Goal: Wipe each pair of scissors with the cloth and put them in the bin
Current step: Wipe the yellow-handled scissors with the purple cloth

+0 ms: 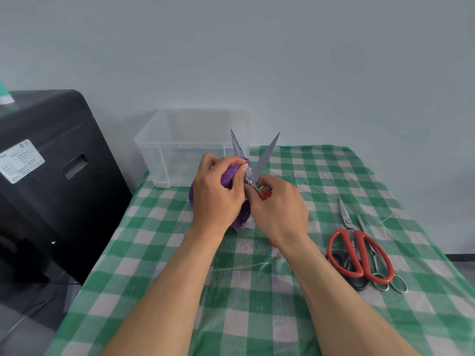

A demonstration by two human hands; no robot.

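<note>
Where hands point(217, 195) point(280, 211) meet, scissors point(264, 158) (splayed) probably touch cloth point(227, 177).

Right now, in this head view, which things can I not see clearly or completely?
All in the head view:
Held scissors: handles mostly hidden under the right hand.
Purple cloth: largely covered by the left hand gripping it.
Scissors pile: pairs overlap, so their count is unclear.
Label on the black machine: print too small to read.
Green object: cut off by the left edge.
</note>
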